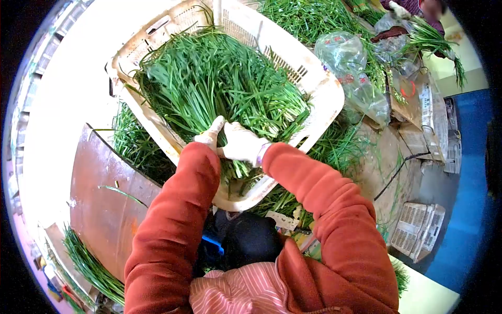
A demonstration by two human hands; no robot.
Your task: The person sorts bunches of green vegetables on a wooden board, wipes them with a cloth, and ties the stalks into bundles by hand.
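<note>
Between both hands (gloved): green stalks.

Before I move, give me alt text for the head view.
White-gloved left hand and right hand hold long, thin green stalks in a large white perforated plastic basket. A flat brown board is at left; clear plastic bags at upper right.

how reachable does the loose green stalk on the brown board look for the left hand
Probably yes: the stalk lies uncovered on the board, near the left forearm. The left hand is busy with the greens, though, and must clear the basket's rim.
</note>
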